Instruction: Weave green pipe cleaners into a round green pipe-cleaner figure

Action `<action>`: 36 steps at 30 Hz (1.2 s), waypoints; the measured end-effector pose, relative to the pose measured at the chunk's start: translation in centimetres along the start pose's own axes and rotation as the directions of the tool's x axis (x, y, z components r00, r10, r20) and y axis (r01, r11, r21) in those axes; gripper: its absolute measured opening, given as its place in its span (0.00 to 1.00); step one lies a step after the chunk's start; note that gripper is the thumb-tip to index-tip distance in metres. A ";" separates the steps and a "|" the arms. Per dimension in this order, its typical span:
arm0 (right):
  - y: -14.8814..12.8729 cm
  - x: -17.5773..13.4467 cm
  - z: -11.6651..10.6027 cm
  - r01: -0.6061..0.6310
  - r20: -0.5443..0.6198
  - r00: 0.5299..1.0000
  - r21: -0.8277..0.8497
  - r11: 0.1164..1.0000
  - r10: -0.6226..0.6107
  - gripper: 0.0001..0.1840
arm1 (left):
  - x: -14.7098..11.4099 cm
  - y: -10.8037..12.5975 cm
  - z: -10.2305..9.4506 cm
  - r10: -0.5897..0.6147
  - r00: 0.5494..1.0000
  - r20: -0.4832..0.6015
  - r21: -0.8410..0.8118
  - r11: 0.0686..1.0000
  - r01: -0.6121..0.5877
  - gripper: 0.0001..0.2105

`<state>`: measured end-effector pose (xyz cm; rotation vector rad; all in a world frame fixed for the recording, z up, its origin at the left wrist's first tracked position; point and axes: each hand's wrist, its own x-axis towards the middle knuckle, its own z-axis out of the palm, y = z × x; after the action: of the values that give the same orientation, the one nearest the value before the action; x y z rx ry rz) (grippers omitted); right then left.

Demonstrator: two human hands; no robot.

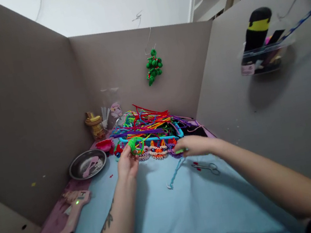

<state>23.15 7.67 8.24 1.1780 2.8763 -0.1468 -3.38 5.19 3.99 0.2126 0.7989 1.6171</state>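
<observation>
Green loop (bright), left grip

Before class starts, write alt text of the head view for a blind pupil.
The left hand holds a looped green piece above a blue cloth; the right hand is nearby. Behind are small figures and a tray heaped with colourful pipe cleaners; scissors lie closer.

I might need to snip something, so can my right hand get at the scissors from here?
Probably yes: the scissors lie on the blue cloth, on the near side of your right hand, with nothing seen covering them, though that hand seems to pinch a small green piece.
</observation>
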 end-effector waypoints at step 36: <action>-0.5 -0.8 3.6 -0.237 -0.430 0.885 -0.079 0.968 0.182 0.11 | 0.7 1.6 -0.9 0.031 0.990 -0.137 -0.125 0.991 -0.049 0.06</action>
<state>23.39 6.41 4.78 1.6621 3.0058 0.3382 -5.34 5.54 4.12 0.0277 0.7946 1.7280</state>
